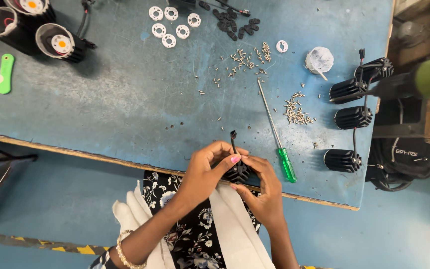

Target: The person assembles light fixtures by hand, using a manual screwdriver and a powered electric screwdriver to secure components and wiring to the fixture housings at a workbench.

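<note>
Both hands, left hand and right hand, wrap around a small black ribbed part at the table's near edge. The grip looks closed tight, I think. A green screwdriver lies just beside them, with bare table to the left.

A worn desk, its blue paint matt, scuffed and scratched, with a bare wood edge along the front. Small bright metal screws lie scattered on it beside a screwdriver with a slim steel shaft and a translucent green plastic handle. Finned black heat sinks show a matt, ribbed metal look, white plastic rings a smooth one, and the green scraper a glossy plastic.
</note>
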